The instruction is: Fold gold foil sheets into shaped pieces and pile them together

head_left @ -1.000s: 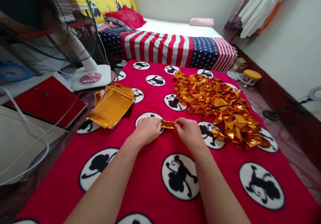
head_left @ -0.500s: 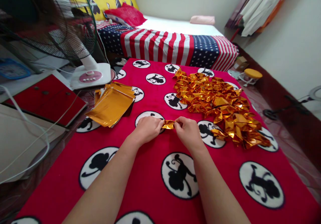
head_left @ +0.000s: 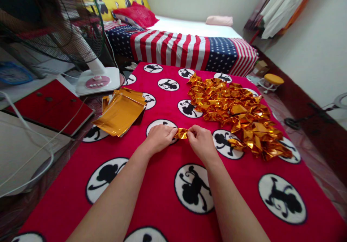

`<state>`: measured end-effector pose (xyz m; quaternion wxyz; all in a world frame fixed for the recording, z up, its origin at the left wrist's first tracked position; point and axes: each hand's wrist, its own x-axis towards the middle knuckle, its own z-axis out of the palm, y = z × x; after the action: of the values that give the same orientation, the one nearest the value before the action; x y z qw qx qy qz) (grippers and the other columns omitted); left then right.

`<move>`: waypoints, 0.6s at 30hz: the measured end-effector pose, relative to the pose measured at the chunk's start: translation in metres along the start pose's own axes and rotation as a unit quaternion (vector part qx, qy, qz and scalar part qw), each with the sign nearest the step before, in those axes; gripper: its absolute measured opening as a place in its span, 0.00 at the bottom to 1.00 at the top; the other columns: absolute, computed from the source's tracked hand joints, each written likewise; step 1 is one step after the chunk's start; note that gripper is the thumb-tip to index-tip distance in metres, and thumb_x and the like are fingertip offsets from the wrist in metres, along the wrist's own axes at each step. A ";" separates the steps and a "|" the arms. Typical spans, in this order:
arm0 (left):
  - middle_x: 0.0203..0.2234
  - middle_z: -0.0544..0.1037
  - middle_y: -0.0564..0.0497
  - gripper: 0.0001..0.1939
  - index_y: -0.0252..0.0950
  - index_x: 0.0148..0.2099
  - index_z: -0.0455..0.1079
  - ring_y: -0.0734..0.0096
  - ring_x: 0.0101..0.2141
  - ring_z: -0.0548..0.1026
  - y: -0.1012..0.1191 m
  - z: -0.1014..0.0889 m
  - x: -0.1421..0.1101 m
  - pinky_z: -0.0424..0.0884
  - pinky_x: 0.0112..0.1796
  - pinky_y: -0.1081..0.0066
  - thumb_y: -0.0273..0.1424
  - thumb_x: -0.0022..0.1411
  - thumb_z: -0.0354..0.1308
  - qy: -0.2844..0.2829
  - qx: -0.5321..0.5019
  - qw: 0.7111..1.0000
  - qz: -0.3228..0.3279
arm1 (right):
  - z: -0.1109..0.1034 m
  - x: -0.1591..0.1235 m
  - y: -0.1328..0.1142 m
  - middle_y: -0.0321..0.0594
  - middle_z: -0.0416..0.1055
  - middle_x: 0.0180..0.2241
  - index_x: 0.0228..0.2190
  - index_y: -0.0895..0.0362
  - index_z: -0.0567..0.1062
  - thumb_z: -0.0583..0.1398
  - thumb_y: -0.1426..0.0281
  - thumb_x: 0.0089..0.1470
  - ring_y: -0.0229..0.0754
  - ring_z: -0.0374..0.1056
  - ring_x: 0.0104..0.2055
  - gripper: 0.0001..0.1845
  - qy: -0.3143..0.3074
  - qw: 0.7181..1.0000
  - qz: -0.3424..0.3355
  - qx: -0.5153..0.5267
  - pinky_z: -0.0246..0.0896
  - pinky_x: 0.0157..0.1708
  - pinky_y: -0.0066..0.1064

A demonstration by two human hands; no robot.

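A small folded piece of gold foil paper point(head_left: 181, 133) is stretched between my two hands, just above the red cloth point(head_left: 159, 169). My left hand point(head_left: 160, 138) pinches its left end between thumb and fingers. At the other end, my right hand point(head_left: 202, 140) grips it the same way. To the left lies a stack of flat gold foil sheets point(head_left: 121, 111), somewhat fanned out. On the right is a heap of folded gold foil pieces point(head_left: 233, 111), with one piece at its near left edge, close to my right hand.
A fan point(head_left: 97, 81) stands at the left beside a red-topped cabinet point(head_left: 51, 102), with a white cable point(head_left: 50, 151) looping down. Beyond the cloth is a bed point(head_left: 176, 50) with a striped cover. A yellow stool point(head_left: 273, 79) sits on the floor at the right.
Both hands have stayed nearly in place with the foil piece between them. The foil's visible middle looks slightly more creased or twisted. The stack and the heap look unchanged.
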<state>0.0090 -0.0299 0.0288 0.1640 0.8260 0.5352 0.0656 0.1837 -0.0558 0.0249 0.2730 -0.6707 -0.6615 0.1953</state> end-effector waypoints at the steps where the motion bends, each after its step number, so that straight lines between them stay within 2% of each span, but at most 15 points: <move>1: 0.29 0.80 0.46 0.26 0.39 0.36 0.77 0.62 0.31 0.75 0.000 0.000 0.000 0.53 0.27 0.68 0.41 0.70 0.38 -0.002 0.005 1.000 0.001 | 0.000 0.000 0.000 0.39 0.74 0.23 0.25 0.56 0.76 0.55 0.72 0.53 0.39 0.67 0.26 0.10 0.000 1.000 0.001 0.000 0.51 0.27 0.28; 8: 0.31 0.81 0.46 0.26 0.39 0.36 0.77 0.62 0.32 0.75 0.000 -0.002 0.000 0.53 0.27 0.68 0.41 0.70 0.38 -0.010 0.007 1.000 -0.009 | -0.003 0.000 0.000 0.39 0.74 0.23 0.24 0.57 0.76 0.55 0.72 0.52 0.38 0.65 0.25 0.11 -0.010 1.000 -0.001 0.024 0.51 0.26 0.28; 18: 0.32 0.81 0.45 0.28 0.38 0.37 0.77 0.61 0.32 0.75 -0.003 0.001 0.001 0.53 0.28 0.67 0.42 0.70 0.36 -0.010 0.020 1.000 0.013 | -0.004 0.000 -0.002 0.38 0.72 0.21 0.21 0.57 0.75 0.55 0.72 0.50 0.37 0.64 0.24 0.11 -0.016 0.998 0.010 0.061 0.51 0.26 0.27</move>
<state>0.0073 -0.0285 0.0264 0.1521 0.8366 0.5240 0.0491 0.1844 -0.0565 0.0297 0.3007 -0.6563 -0.6456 0.2492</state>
